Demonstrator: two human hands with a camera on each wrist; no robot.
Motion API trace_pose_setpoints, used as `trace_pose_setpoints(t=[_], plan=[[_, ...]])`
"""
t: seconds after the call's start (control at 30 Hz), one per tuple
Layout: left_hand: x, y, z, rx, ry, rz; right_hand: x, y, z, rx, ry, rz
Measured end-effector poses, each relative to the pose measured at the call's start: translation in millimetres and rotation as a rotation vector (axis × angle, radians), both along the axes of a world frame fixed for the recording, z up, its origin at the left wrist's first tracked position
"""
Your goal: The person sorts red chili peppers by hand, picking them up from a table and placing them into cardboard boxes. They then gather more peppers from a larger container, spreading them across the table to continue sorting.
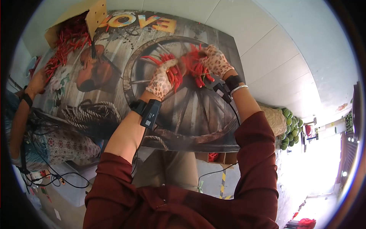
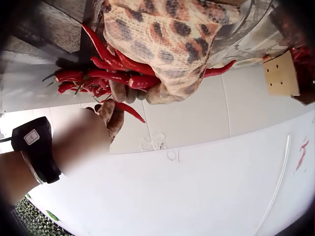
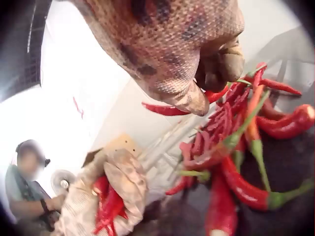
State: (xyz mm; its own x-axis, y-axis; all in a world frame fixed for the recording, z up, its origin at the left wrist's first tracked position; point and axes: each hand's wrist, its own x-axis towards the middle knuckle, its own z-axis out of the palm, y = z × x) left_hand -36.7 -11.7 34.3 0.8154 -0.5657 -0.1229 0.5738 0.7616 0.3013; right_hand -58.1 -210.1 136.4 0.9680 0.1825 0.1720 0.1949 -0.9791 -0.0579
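**Holding Status**

My left hand [image 1: 160, 81] grips a bunch of red chillies [image 1: 176, 77]. My right hand [image 1: 215, 62] appears to pinch a single chilli [image 3: 163, 109]; the view is partly blocked. Loose chillies [image 1: 199, 78] lie on the surface [image 1: 190, 118] just beside the right hand. A carton [image 1: 97, 18] lies well left of the left hand.

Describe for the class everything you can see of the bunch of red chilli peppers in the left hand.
The bunch of red chilli peppers consists of several slender, tapering pods with smooth, slightly glossy skin. The left hand, in a spotted, fabric-looking glove, grips it over the printed tabletop. Pods poke out on both sides of the fist, pointing different ways. The glove hides the middle, so they cannot be counted. In the head view, more loose red chillies appear to its right.
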Motion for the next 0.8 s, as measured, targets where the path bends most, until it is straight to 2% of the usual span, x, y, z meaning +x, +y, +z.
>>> trace_pose_setpoints(t=[0.03,0.1,0.17,0.23,0.27,0.33,0.4,0.47,0.53,0.6,0.67,0.77,0.8], plan=[[1,0,-1,0.000,0.004,0.000,4,1,1,0.000,0.004,0.000],[5,-1,-5,0.020,0.013,0.049,11,6,7,0.281,0.072,-0.241],[8,-2,-11,-0.025,-0.006,0.065,17,11,4,0.274,0.096,-0.208],[3,0,-2,-0.067,-0.028,0.082,19,25,3,0.069,0.224,-0.181],[0,1,3,-0.050,0.015,0.087,19,33,2,0.071,0.223,-0.178],[-2,4,9,-0.030,0.055,0.093,19,47,1,-0.131,0.345,-0.285],[-3,5,10,-0.111,0.037,0.016,29,46,-12,-0.114,0.342,-0.227],[-2,5,6,-0.103,0.028,0.026,41,42,-29,-0.095,0.346,-0.173],[1,4,2,-0.092,0.011,0.035,56,37,-43,-0.208,0.323,-0.092],[4,4,0,-0.080,0.028,0.075,71,20,-73,-0.166,0.245,-0.085],[0,6,7,-0.082,0.031,0.081,71,14,-72,-0.129,0.168,-0.071],[-4,5,14,-0.109,0.038,0.073,54,5,-46,-0.109,0.172,0.023],[-6,4,17,-0.094,0.037,0.087,55,-3,-42,0.049,0.213,-0.001]])
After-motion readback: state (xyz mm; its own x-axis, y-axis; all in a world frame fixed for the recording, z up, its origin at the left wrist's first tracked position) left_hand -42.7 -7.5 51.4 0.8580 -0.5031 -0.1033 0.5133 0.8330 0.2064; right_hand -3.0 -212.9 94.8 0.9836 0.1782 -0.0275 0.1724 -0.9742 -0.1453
